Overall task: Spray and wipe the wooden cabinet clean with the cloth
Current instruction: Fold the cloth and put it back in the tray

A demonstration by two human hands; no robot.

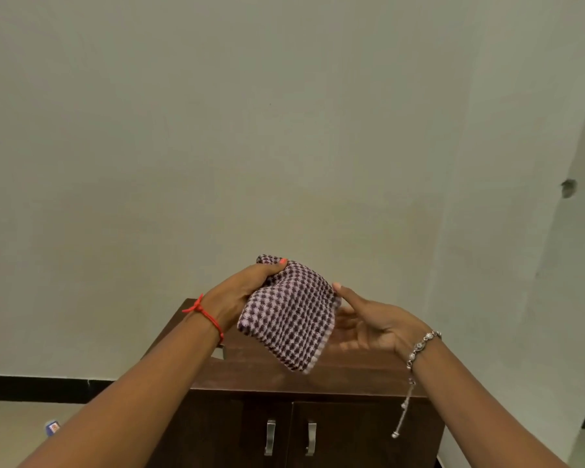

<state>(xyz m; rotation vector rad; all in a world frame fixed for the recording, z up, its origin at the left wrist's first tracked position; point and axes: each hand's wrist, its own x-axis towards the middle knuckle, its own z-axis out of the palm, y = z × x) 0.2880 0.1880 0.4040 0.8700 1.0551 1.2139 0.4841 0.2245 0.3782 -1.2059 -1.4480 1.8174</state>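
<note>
The left hand (pixel 240 292) is closed around the top corner of the cloth (pixel 289 315), thumb pressed over a bunched fold, so the fabric hangs free in the air above the wooden cabinet (pixel 352 373), probably being gathered into a wiping pad. The cloth is checked in pale pink and dark maroon with a light edge, folded double and drooping to a low corner near the cabinet top. The right hand (pixel 372 324) is open, fingers spread, its thumb tip at the cloth's right edge; whether it pinches is unclear. No spray bottle shows.
</note>
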